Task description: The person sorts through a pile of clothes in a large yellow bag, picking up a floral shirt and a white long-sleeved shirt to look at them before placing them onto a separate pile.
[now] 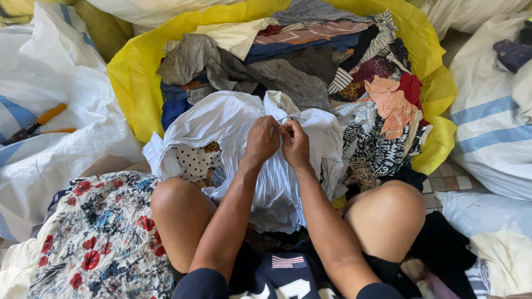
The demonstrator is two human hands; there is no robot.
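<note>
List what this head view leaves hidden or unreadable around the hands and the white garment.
- What the fingertips pinch: the left hand and right hand close together on the white garment and cover the spot.
- Lower part of the garment: hidden behind the forearms and knees.
- Clothes deeper in the yellow bag: buried under the top layer.
- Orange-handled tool: its head is too small to tell.
</note>
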